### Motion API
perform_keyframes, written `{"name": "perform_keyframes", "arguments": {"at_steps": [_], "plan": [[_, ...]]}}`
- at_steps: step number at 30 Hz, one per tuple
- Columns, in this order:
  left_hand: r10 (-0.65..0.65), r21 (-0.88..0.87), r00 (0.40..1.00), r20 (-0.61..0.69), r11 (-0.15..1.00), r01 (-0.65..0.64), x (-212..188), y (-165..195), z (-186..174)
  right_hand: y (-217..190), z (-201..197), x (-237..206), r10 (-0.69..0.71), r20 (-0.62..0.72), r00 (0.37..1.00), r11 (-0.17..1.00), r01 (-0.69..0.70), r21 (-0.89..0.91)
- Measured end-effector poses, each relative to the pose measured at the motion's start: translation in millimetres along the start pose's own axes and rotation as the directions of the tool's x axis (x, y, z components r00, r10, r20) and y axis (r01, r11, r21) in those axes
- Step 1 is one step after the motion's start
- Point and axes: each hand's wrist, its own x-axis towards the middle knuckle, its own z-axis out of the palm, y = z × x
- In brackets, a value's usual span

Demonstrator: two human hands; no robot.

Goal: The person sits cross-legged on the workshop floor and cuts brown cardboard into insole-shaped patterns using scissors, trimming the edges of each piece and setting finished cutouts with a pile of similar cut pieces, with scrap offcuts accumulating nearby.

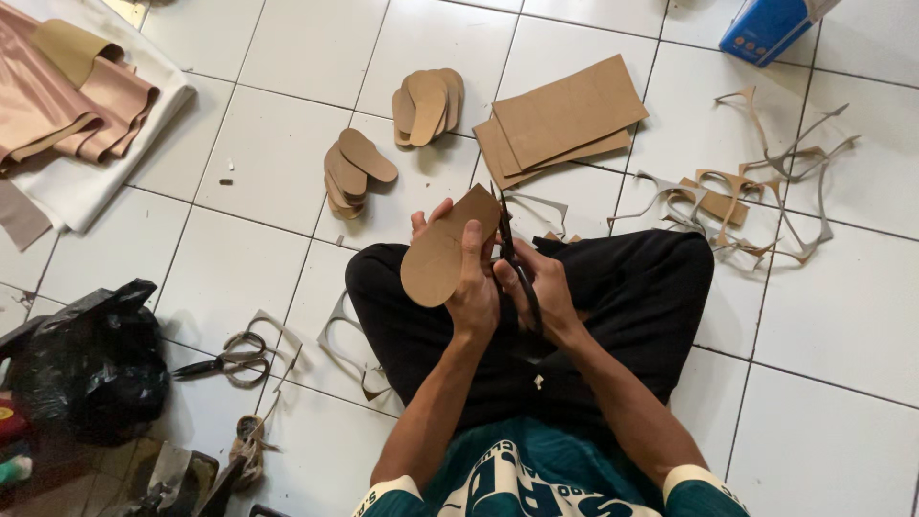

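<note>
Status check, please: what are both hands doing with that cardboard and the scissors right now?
Left hand grips sole-shaped cardboard cutout. Right hand works black scissors at its edge. Nothing blocking; cardboard offcuts lie aside on floor.

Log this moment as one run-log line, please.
left hand: holds sole-shaped cardboard piece | right hand: scissors at its edge | floor: cut soles, cardboard sheets

Tan sole-shaped cutout (442,251), plain, no pattern. Scissors (518,268) black. Cut sole stacks (352,172) and cardboard sheets (565,117): same tan-brown. Offcut strips (756,191) tan with grey. Trousers (632,287) black. Shirt (536,479) dark teal, cream lettering and cuffs. Floor tiles (287,57) white, dark grout. Box (766,27) blue. Bag (91,359) black. Folded fabric (57,101) dusty pink.
</note>
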Motion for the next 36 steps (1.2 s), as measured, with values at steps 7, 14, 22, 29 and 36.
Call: {"name": "perform_keyframes", "arguments": {"at_steps": [7, 14, 22, 29, 36], "plan": [[0.055, 0.226, 0.994, 0.09, 0.971, -0.075, -13, 15, -1, -8, -1, 2, -0.065, -0.013, 0.998, 0.997, 0.065, 0.032], [-0.08, 0.05, 0.989, 0.123, 0.996, 0.074, -13, 29, -1, -8, -5, -4, -0.024, -0.023, 0.999, 1.0, 0.023, -0.014], [-0.151, 0.004, 0.973, 0.174, 0.988, 0.153, -10, 35, -8, -12, -8, -7, -0.04, -0.014, 0.999, 0.999, 0.04, -0.016], [-0.164, -0.012, 0.963, 0.213, 0.985, 0.17, -8, 38, -10, -11, -13, -8, -0.019, 0.004, 1.0, 1.0, 0.019, -0.022], [-0.195, -0.011, 0.95, 0.242, 0.979, 0.204, -5, 38, -13, -10, -16, -11, -0.034, -0.005, 0.999, 0.999, 0.034, -0.037]]}}
